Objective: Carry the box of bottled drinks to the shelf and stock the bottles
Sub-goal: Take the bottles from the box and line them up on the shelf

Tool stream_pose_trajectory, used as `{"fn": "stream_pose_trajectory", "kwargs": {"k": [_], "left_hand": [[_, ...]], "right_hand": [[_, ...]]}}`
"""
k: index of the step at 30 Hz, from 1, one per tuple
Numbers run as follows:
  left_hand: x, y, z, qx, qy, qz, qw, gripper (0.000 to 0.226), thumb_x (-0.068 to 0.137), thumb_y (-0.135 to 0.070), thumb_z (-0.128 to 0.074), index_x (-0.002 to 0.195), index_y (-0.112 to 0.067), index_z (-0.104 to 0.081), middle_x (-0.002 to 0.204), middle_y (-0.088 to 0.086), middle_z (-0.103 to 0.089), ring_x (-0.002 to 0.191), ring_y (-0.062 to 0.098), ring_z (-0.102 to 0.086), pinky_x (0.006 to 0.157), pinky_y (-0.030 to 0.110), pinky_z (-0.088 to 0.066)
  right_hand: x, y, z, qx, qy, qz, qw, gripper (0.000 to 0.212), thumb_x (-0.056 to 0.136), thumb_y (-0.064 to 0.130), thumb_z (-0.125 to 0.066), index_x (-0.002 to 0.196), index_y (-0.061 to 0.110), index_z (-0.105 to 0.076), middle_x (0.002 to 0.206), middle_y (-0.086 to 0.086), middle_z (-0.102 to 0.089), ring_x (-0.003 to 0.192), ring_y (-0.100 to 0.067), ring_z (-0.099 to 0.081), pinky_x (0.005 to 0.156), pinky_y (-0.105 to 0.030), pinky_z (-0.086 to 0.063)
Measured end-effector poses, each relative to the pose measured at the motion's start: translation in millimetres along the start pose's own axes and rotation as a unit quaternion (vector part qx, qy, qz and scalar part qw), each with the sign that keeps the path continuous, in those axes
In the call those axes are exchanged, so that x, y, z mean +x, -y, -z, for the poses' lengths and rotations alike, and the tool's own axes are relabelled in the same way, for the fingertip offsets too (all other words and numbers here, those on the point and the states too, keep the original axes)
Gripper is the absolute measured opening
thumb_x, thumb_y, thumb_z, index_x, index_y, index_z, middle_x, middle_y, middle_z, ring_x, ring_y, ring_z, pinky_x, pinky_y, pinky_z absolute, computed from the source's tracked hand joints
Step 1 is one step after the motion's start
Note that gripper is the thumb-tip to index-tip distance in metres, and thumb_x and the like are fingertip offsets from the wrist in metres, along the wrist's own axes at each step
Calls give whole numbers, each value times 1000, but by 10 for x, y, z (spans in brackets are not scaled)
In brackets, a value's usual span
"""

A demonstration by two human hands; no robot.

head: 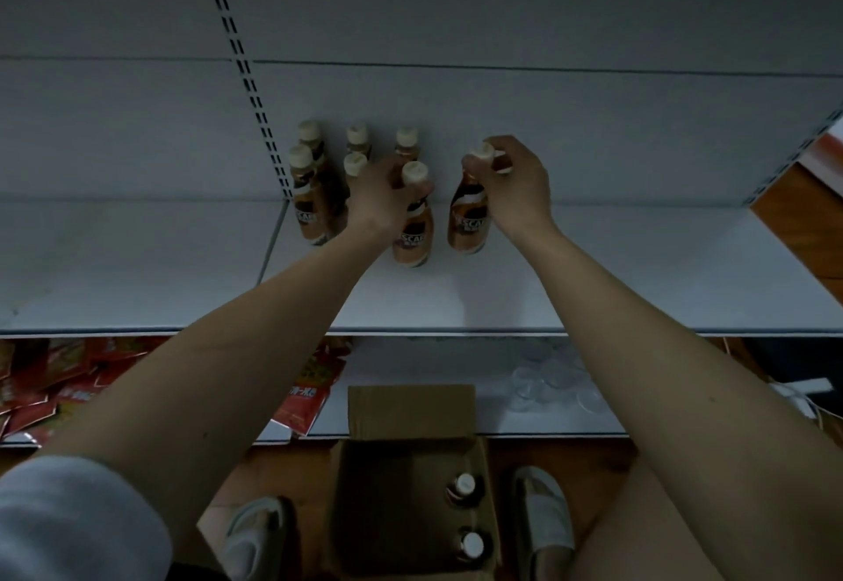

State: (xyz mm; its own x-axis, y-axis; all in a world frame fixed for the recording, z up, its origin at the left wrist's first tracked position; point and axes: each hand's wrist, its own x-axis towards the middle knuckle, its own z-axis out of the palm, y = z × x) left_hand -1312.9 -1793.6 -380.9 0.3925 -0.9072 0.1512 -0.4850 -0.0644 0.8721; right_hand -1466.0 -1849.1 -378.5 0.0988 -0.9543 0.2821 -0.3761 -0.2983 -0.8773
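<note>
At frame centre, the left hand (378,197) and right hand (515,184) each grip a bottle by its neck on the shelf (593,270), beside five stocked bottles (310,184). The box (410,489) at the bottom holds two more; stocking looks mostly done.

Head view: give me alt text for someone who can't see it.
Both hands set brown bottled drinks on a white shelf: the left hand grips one bottle, the right hand another, beside five already standing. Below, an open cardboard box on the floor holds two more.
</note>
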Motion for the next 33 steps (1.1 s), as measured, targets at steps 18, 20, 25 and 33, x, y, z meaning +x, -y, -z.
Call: {"fn": "stream_pose_trajectory", "kwargs": {"k": [18, 20, 25, 33], "left_hand": [[395, 284, -225, 43, -34, 7, 998, 23, 90, -20, -62, 105, -1, -61, 99, 13, -64, 88, 22, -57, 72, 28, -38], [402, 278, -238, 58, -29, 7, 998, 24, 93, -21, -58, 108, -3, -59, 99, 12, -62, 89, 23, -57, 72, 30, -39], [373, 248, -288, 91, -13, 22, 996, 34, 97, -24, -51, 124, -3, -48, 116, 19, -60, 103, 33, -58, 77, 33, -40], [378, 96, -202, 85, 21, 62, 994, 36, 97, -24, -48, 125, -2, -46, 118, 20, -59, 107, 37, -58, 76, 33, -39]], "right_hand": [[600, -388, -585, -3, 11, 14, 1000, 20, 91, 23, -60, 96, 4, -64, 96, -14, -69, 91, -29, -63, 82, -45, -51], [616, -419, -617, -4, 16, 11, 1000, 20, 91, 23, -58, 97, 4, -63, 97, -14, -69, 91, -30, -64, 83, -47, -51], [658, -414, -619, -41, 54, 2, 998, 24, 90, 16, -61, 108, 0, -56, 107, -18, -66, 100, -32, -61, 87, -47, -50], [628, -327, -440, -98, 115, -88, 985, 42, 93, 15, -56, 129, -1, -42, 127, -22, -57, 116, -35, -56, 98, -44, -47]]}}
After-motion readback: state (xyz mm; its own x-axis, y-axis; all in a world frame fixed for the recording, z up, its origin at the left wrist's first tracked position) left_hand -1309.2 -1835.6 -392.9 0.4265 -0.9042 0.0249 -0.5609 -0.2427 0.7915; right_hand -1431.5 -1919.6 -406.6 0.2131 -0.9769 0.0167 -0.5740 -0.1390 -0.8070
